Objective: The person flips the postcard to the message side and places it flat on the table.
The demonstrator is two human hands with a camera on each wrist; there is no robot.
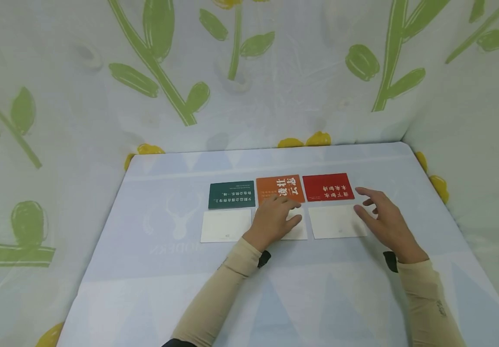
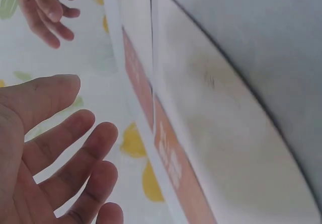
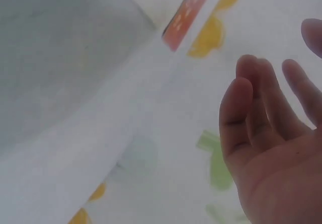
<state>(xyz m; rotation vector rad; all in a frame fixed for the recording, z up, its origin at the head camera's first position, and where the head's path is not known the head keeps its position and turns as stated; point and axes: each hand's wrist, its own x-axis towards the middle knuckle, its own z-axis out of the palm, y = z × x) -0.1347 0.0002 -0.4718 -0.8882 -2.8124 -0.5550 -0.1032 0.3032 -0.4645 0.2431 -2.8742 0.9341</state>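
Two rows of cards lie on the table in the head view. At the back are a green card, an orange card and a red card, each with white lettering. In front of them lie a left white card, a middle white card and a right white card. My left hand is over the middle white card and partly hides it and the orange one. Beside the right white card hovers my right hand, its fingers loosely bent. Neither hand holds anything.
A pale tablecloth with faint blue triangles covers the table. White fabric walls printed with green leaves and yellow flowers stand behind the table and on both sides. Beige sleeves cover both forearms.
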